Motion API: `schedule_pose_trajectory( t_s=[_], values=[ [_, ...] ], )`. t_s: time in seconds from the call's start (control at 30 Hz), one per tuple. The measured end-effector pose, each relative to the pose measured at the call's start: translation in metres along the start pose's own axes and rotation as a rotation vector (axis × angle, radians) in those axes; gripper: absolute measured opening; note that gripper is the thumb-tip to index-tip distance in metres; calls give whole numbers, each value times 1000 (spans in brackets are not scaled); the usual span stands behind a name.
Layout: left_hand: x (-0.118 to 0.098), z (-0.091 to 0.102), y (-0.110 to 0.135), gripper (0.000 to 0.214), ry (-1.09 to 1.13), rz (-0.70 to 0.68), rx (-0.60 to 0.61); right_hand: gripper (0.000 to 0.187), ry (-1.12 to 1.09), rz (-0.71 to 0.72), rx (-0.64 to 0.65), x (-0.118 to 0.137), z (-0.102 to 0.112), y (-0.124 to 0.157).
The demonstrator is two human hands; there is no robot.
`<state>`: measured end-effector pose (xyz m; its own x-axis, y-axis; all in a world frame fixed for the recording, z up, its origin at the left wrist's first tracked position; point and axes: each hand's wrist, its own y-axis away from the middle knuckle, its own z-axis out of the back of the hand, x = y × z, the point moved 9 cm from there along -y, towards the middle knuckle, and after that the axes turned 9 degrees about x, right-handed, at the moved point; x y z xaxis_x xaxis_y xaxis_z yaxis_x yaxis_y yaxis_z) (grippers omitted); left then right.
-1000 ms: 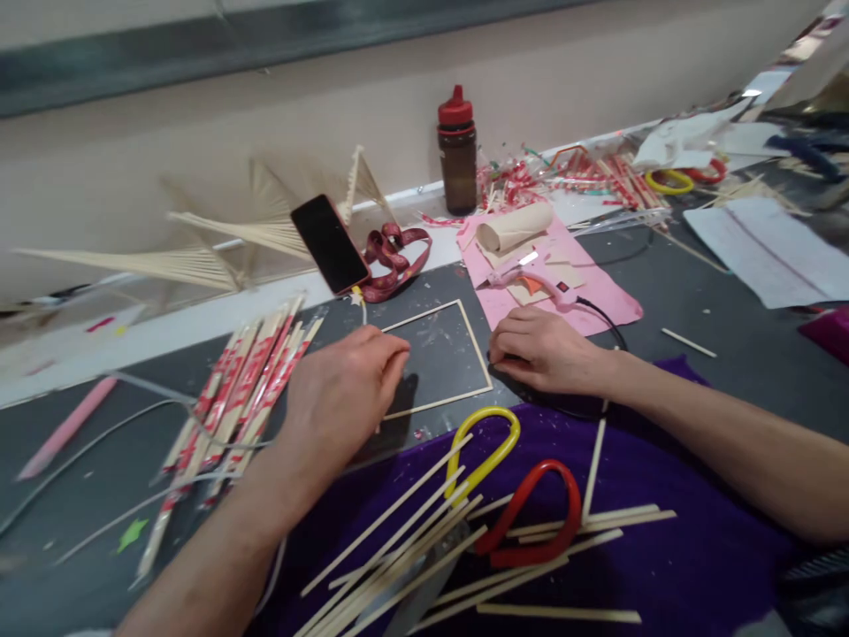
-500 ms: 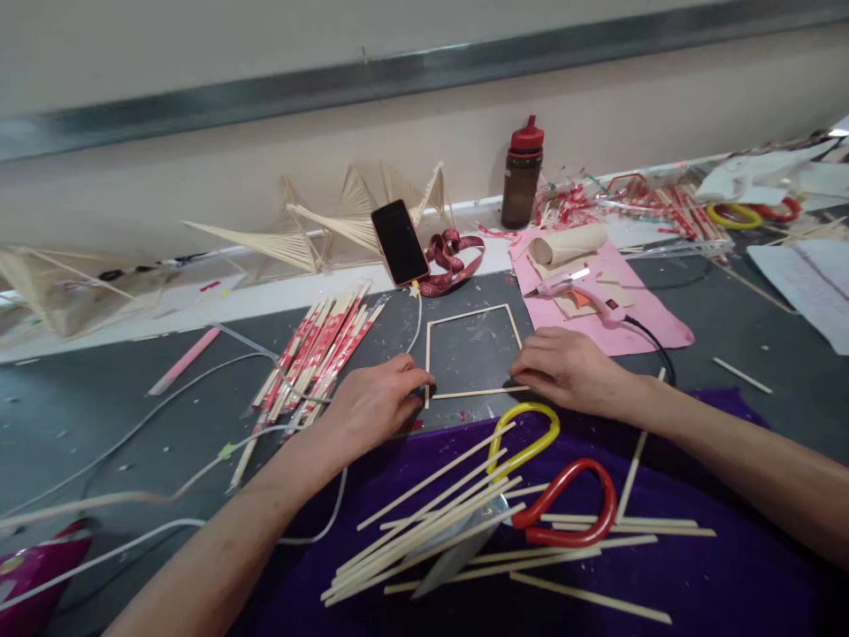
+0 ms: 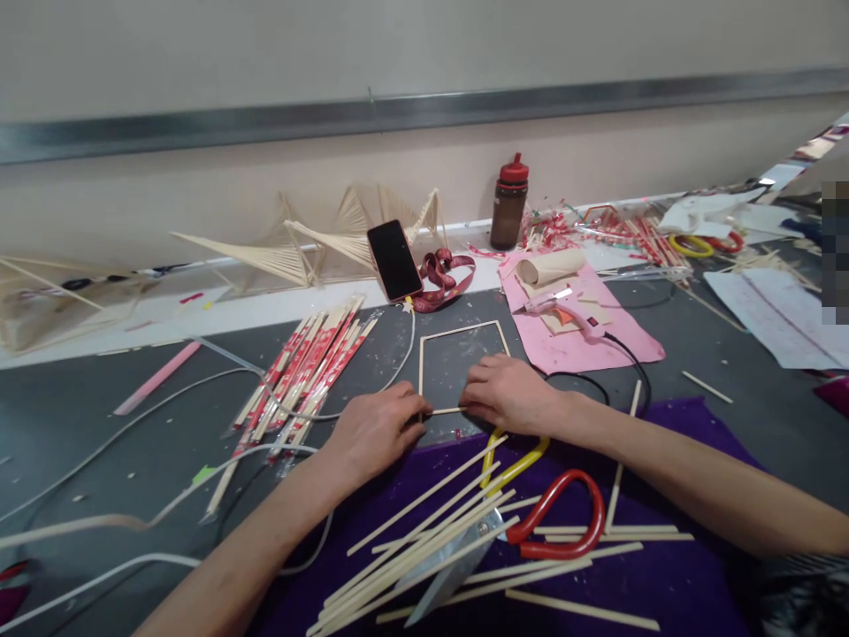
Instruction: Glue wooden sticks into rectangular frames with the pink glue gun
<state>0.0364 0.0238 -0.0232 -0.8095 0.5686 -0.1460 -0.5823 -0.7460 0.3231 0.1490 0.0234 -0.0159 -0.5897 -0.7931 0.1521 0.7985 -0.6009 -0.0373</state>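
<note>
A square of thin wooden sticks (image 3: 460,331) lies on the dark table top. At its near left corner my left hand (image 3: 381,423) has its fingers closed on the left stick (image 3: 421,363). My right hand (image 3: 512,392) is inside the near right part of the square, its fingertips pinching the near stick (image 3: 446,410). That hand hides the right end of the near stick and the lower part of the right side. Just below are scissors (image 3: 563,518) with one yellow and one red handle loop, partly under loose sticks (image 3: 411,557) on purple cloth (image 3: 690,442).
Packed chopsticks (image 3: 305,372) lie left, crossed by white cables (image 3: 159,513). A pink glue gun (image 3: 563,310) rests on pink paper (image 3: 616,341). Behind stand a phone (image 3: 394,259), a bottle (image 3: 510,208) and stick models (image 3: 265,257) along the wall.
My right hand has moved left along the near stick, from the right corner toward my left hand. My left hand stays at the near left corner. The camera view has shifted slightly.
</note>
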Motion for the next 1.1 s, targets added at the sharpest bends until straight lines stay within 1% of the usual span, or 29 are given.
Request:
schedule_pose_trajectory(
  t_s=[0.3,0.43,0.63,0.87,1.0,1.1],
  values=[
    [5,-2,-3,23,27,-15,-65,21,-41,-10,-4,-5,-3,1],
    [8,-3,-3,25,30,-23,-65,19,-45,-17,9,-5,-2,1],
    [7,-2,-2,24,39,-99,-47,20,-49,-15,10,-3,2,1],
    [8,-1,-3,25,57,-120,-119,21,-29,-9,2,-2,3,2],
    [7,3,-2,25,90,-117,-180,20,-54,-4,-9,-2,2,4],
    [6,5,-2,25,118,-121,-199,20,-68,-4,-18,-3,2,4]
  ],
)
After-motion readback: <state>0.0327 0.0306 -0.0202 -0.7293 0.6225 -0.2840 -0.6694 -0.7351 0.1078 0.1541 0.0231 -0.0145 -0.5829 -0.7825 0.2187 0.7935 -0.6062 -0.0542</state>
